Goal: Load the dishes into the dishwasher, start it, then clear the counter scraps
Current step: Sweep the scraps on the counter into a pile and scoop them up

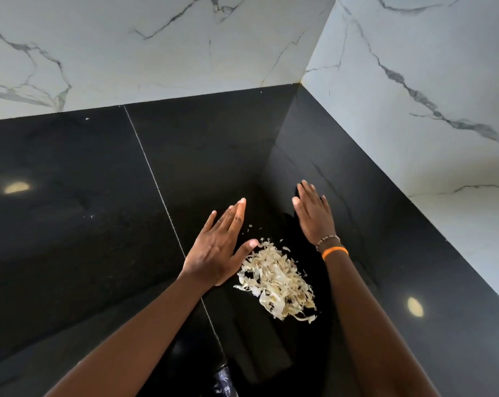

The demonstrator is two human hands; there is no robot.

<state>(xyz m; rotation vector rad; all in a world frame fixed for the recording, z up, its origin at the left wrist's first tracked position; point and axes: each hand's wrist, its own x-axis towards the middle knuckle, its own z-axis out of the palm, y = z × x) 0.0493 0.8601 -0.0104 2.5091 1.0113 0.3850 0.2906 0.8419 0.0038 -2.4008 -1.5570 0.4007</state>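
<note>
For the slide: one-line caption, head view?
Open left hand and right hand flank a pile of pale scraps on black counter.

The bench [70, 224] is glossy black stone set into a corner, with a thin pale seam [162, 196] running across it from the back edge toward the front. A loose heap of pale, shredded scraps [277, 279] lies on it just right of the seam, with a few tiny flecks [249, 228] scattered behind the heap. Two bright spots of light reflect in the surface, one far left [17, 187] and one at the right [415, 306].
</note>
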